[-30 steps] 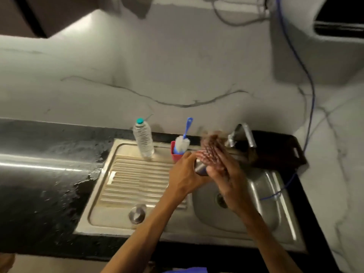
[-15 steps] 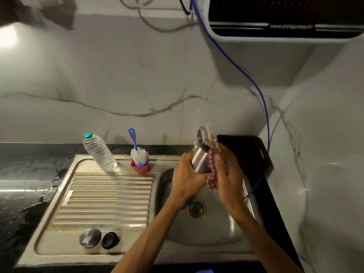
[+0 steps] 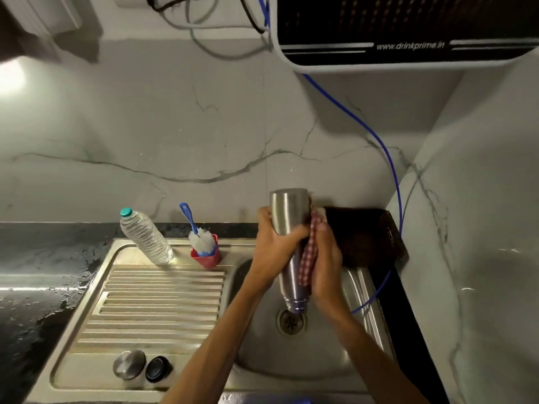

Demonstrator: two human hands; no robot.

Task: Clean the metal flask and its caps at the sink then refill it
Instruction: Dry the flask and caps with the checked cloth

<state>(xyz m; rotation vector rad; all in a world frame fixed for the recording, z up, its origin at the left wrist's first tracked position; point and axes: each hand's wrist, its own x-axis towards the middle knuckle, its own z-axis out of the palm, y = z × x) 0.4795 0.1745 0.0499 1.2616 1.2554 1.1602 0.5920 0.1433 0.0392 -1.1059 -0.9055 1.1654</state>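
Head view, left to right: a plastic water bottle (image 3: 145, 236) stands at the back edge of the drainboard (image 3: 157, 301), beside a red cup (image 3: 207, 257) holding a bottle brush (image 3: 198, 233). Two caps, one metal (image 3: 129, 364) and one black (image 3: 158, 368), lie at the drainboard's front edge. Over the sink basin (image 3: 306, 360) the left hand (image 3: 274, 252) grips the flask (image 3: 288, 243) (held mouth down above the drain), while the right hand (image 3: 325, 263) presses a checked cloth (image 3: 309, 258) against its side.

Left hand (image 3: 272, 246): fingers curled round metal flask (image 3: 288, 228). Right hand (image 3: 323, 263): pressing checked cloth (image 3: 309, 255) against flask. Forearms converge from below.
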